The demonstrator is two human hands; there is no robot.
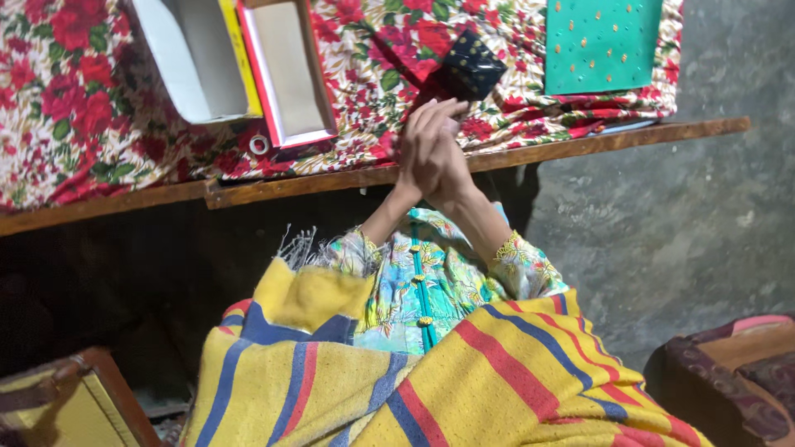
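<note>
Pressing together above the wooden table edge, the left hand and right hand hold a small dark gold-dotted fabric piece at their fingertips over the red floral tablecloth, near a green gold-dotted cloth.

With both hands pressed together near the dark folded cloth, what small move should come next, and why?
Probably part the hands and let the fingertips close on the dark dotted cloth: it lies just past them on the floral-covered table, and neither hand holds it.
</note>
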